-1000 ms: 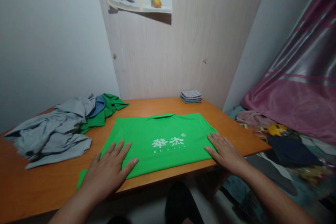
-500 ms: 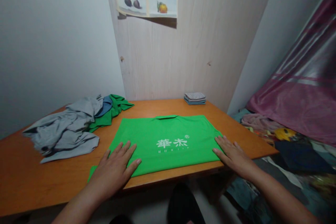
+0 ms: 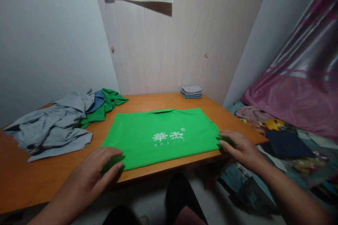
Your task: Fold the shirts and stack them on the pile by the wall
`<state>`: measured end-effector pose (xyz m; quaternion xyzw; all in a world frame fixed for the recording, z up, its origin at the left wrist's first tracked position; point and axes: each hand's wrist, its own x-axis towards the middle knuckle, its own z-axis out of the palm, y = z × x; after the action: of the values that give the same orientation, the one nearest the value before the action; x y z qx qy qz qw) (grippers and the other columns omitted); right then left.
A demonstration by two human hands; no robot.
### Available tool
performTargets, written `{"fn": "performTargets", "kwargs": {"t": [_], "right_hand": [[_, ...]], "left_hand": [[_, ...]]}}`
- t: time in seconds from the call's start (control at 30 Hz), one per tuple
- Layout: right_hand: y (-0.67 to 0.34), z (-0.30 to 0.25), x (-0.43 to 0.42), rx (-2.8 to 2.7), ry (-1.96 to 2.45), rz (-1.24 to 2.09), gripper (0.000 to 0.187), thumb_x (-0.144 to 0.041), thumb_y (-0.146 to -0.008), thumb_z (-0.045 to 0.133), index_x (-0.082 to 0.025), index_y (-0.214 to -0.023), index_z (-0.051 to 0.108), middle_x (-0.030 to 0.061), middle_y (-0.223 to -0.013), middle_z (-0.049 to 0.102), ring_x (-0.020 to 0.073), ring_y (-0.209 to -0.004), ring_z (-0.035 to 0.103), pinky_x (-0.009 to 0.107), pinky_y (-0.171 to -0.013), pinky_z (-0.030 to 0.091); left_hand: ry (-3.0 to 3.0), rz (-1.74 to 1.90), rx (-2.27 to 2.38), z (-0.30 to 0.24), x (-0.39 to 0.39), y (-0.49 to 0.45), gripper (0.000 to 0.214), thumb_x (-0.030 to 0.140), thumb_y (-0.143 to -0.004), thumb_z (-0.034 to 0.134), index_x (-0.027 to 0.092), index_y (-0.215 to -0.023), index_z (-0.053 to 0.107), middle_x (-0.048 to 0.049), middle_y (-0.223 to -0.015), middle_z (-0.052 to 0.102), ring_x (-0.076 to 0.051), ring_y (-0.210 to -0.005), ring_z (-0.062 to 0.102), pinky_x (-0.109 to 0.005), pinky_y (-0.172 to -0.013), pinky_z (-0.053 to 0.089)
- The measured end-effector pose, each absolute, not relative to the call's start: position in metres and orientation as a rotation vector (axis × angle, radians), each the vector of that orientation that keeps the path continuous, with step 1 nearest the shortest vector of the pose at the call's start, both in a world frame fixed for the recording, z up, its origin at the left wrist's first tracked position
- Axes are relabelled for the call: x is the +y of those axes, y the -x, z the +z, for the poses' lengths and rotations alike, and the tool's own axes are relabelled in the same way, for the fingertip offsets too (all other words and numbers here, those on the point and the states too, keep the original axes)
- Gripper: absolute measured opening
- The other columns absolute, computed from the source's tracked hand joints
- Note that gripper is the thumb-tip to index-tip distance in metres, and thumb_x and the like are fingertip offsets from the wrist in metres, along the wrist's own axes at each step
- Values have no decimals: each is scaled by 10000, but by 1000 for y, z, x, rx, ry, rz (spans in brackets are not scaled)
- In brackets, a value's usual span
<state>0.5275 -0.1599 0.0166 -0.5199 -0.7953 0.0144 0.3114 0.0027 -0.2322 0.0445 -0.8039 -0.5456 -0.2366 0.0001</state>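
A bright green T-shirt (image 3: pixel 137 137) lies folded flat along the front of the table, white lettering facing up and its collar at the far side. At its near left corner, my left hand (image 3: pixel 97 168) is curved, thumb and fingers apart, with a gap between them. By the right edge, my right hand (image 3: pixel 239 146) has its fingertips close to the cloth, thumb apart from the fingers. Whether the fingertips of either hand touch the fabric, I cannot tell.
Crumpled grey clothing (image 3: pixel 58 119) lies on the left of the wooden table (image 3: pixel 153 99), with a loose green garment (image 3: pixel 111 100) behind it. A small folded stack (image 3: pixel 191 92) stands at the back right. Clothes and bags are heaped beyond the table's right edge, below a pink curtain (image 3: pixel 295 95).
Both hands have risen from lying flat on the shirt and moved outward to its sides, with the fingers now curved. The view has tilted down and shifted slightly.
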Motion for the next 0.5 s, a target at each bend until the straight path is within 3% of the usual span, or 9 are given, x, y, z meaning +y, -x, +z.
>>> {"fn": "performTargets", "kwargs": {"t": [0.1, 0.2, 0.33, 0.5], "right_hand": [[-530, 28, -170, -2224, 1379, 128, 315, -466, -953, 556, -259, -1118, 727, 97, -1183, 739, 298, -1154, 657, 466, -1024, 519], [-530, 31, -173, -2313, 1436, 175, 342, -449, -942, 559, -260, -1183, 710, 96, -1230, 718, 302, -1171, 643, 463, -1035, 509], [-530, 31, -168, -2401, 1498, 132, 383, -387, -933, 538, -238, -1257, 678, 116, -1295, 679, 309, -1200, 618, 474, -1052, 490], [-527, 32, -156, -2470, 1496, 8, 338, -304, -920, 503, -230, -1180, 707, 124, -1183, 703, 301, -1104, 637, 472, -987, 505]], "left_hand": [[2575, -666, -1680, 44, -244, 7, 357, 563, -923, 559, 293, -1091, 721, -50, -1120, 747, -254, -1047, 695, -344, -907, 563], [2546, -604, -1698, 35, -246, 15, 372, 553, -890, 596, 314, -1146, 721, -39, -1168, 743, -266, -1090, 687, -352, -950, 550], [2517, -562, -1705, 31, -241, 16, 394, 528, -888, 564, 307, -1178, 714, -45, -1190, 743, -279, -1109, 683, -370, -975, 536], [2512, -495, -1679, 38, -236, 9, 352, 440, -894, 518, 293, -1139, 724, -68, -1176, 738, -276, -1090, 680, -370, -947, 535]]}}
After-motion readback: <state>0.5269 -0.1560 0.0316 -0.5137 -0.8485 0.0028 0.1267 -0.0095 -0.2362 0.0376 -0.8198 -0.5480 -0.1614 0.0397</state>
